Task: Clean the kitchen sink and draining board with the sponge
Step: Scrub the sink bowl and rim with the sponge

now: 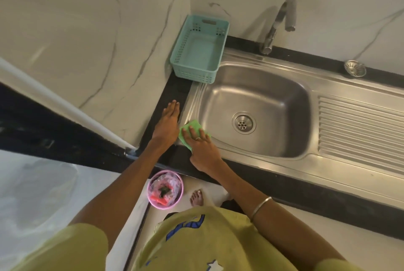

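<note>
A stainless steel sink has a round drain in its basin and a ribbed draining board to the right. My right hand presses flat on a green sponge at the sink's front left rim corner. The fingers cover much of the sponge. My left hand lies flat, fingers together, on the black counter just left of the sink, holding nothing.
A teal plastic basket stands at the back left corner, overlapping the sink rim. A curved tap rises behind the basin. A metal strainer lies on the back ledge. A pink bin sits on the floor below.
</note>
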